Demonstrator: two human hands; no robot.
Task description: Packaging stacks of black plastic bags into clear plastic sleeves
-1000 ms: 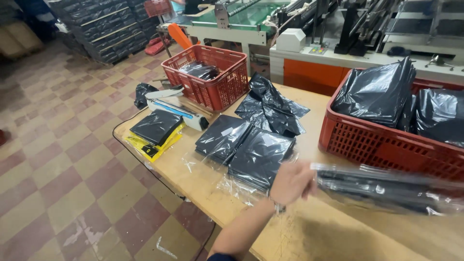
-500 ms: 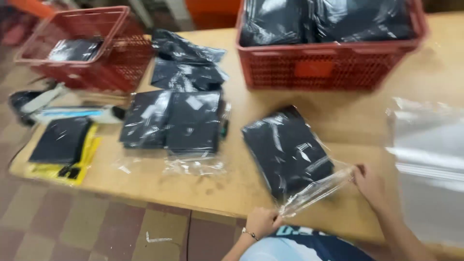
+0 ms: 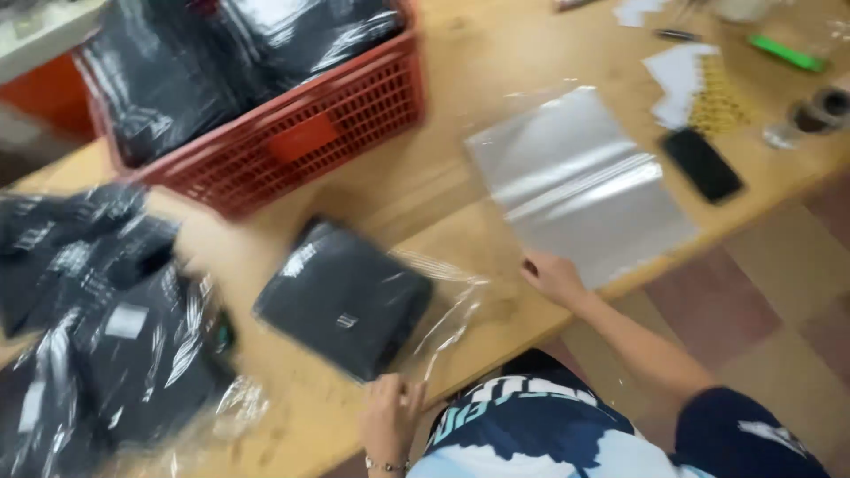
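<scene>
Garment: folded black garment (image 3: 341, 296) half inside clear plastic bag (image 3: 443, 305), on wooden table (image 3: 460, 204).
Left hand (image 3: 390, 416): pinches bag's near edge.
Right hand (image 3: 551, 276): fingers spread, flat beside bag.
Progress: bag mouth looks unsealed.
Left of garment: bagged black packs (image 3: 115, 354).
Behind: red plastic crate (image 3: 292, 142).

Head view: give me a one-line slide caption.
Left hand at the open end of a clear bag holding a folded black garment, right hand on empty clear bags.
</scene>
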